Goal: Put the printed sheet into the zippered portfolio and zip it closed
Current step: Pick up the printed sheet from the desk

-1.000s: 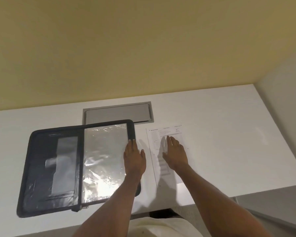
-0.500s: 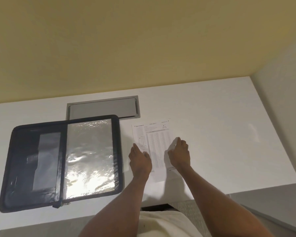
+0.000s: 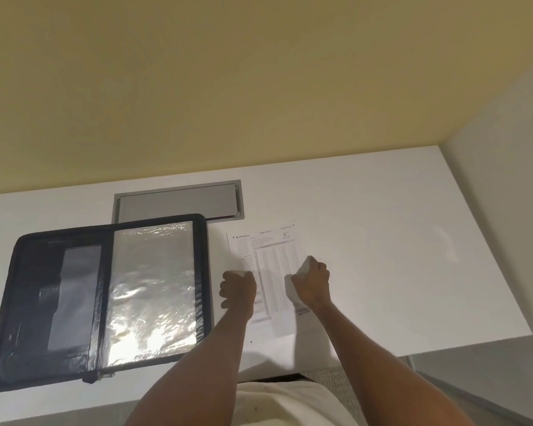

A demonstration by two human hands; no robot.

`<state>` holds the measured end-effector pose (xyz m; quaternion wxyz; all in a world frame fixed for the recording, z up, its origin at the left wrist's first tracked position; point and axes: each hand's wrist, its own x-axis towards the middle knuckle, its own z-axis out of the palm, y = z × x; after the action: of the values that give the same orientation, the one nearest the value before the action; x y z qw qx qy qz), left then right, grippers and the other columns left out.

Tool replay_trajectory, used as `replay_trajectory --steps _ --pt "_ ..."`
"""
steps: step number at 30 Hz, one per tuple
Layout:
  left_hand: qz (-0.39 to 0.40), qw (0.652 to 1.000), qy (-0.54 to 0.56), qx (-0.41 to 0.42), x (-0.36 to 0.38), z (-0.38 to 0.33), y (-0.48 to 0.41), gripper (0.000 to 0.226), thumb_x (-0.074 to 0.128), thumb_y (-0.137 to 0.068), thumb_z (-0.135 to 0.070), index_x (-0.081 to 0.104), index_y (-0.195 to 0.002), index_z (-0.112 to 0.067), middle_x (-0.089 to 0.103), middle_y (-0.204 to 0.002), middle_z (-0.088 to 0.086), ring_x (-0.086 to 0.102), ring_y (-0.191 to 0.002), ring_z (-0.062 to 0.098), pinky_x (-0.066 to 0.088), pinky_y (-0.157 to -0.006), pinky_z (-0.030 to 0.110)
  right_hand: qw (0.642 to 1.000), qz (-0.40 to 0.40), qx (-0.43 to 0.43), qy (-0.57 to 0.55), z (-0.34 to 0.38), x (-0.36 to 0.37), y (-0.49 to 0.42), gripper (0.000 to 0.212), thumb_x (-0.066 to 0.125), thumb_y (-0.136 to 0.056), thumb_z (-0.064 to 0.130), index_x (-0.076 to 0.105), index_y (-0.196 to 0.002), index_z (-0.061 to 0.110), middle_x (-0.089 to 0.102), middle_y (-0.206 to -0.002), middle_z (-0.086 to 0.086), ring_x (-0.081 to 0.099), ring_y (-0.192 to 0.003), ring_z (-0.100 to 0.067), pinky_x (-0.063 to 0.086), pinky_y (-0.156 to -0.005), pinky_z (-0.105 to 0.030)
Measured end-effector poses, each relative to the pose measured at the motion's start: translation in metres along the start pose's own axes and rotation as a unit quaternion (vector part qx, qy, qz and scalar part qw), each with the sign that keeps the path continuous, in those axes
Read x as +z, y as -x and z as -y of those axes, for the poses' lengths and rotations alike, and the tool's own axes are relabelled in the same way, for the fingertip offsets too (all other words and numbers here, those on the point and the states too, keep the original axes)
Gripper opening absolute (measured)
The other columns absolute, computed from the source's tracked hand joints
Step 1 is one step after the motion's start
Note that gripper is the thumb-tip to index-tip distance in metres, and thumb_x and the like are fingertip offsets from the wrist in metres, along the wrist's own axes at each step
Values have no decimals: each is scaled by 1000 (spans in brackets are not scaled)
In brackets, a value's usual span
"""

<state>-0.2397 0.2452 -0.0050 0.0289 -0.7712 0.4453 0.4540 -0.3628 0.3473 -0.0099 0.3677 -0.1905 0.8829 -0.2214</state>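
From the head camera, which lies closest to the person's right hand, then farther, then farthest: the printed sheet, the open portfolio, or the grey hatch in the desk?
Measured from the right hand:
1. Printed sheet: gripped at its right edge.
2. Grey hatch: set into the desk, behind and left.
3. Portfolio: open, far left, beyond the left hand.

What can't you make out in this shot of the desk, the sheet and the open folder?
Head view only:
- Printed sheet: text too small to read; both side edges are covered by the left hand and right hand.
- Portfolio: glare on the clear sleeve hides what's beneath; the zipper pull is too small to place.
- Fingertips: curled under, hidden.
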Motion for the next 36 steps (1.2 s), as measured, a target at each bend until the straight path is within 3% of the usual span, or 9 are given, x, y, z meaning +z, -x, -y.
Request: replay_trajectory --steps 3,7,11,15,17,20,25,28,36 --pt "26 998 43 31 -5 10 -8 36 58 -99 -20 52 -129 1 60 -127 20 59 -117 36 50 -104 53 1000 -1 -7 -13 -3 -3 -1 49 65 -88 18 47 -131 4 47 -129 -17 43 -123 -37 40 -97 -41" --pt "57 985 136 88 -15 25 -14 20 46 -102 -7 63 -112 -1 67 -107 16 60 -95 28 50 -78 33 1000 1 -9 -27 -4 -5 0 47 64 -89 15 49 -131 3 48 -131 -16 44 -125 -35 38 -98 -38" --pt "100 966 225 71 -27 31 -19 27 55 -100 1 67 -123 -6 71 -116 17 64 -98 33 52 -85 43 1000 11 -15 -16 -7 -7 1 55 67 -89 15 47 -139 5 48 -135 -15 45 -129 -33 39 -106 -39" --pt "158 948 267 71 -46 35 -26 24 62 -99 1 69 -120 -7 74 -107 15 68 -91 34 57 -85 46 998 4 -32 -45 -9 -14 -4 24 70 -78 7 51 -89 16 41 -93 -8 40 -87 -23 35 -73 -34" --pt "189 941 270 76 -58 36 -30 23 63 -99 -3 69 -120 -9 75 -111 12 71 -100 36 58 -91 48 993 5 -22 -118 -10 -19 -3 35 76 -78 7 60 -109 5 45 -93 -7 44 -85 -21 39 -75 -34" --pt "254 922 276 98 -79 38 -36 22 64 -99 -7 72 -119 -9 75 -117 14 70 -110 40 56 -98 53 969 53 -7 -242 -10 -31 -2 72 81 -84 13 44 -146 7 57 -125 -9 57 -115 -25 46 -108 -38" --pt "320 894 288 124 -106 37 -43 31 63 -99 -9 67 -129 -8 70 -129 17 66 -117 40 51 -105 56 898 230 -55 -372 6 -52 0 47 74 -94 17 59 -138 11 67 -136 -14 62 -125 -24 43 -109 -43" --pt "344 884 280 151 -118 34 -42 31 63 -98 -11 69 -128 -11 69 -131 16 69 -113 36 58 -95 48 859 304 -59 -407 14 -55 2 44 69 -97 16 58 -139 7 64 -140 -11 60 -132 -27 42 -115 -46" --pt "395 867 241 183 -131 11 -25 37 65 -100 -20 62 -136 -18 66 -137 12 63 -124 37 58 -96 47 873 286 -93 -385 34 -60 14 40 68 -97 15 62 -136 7 67 -137 -9 64 -128 -24 51 -108 -40"
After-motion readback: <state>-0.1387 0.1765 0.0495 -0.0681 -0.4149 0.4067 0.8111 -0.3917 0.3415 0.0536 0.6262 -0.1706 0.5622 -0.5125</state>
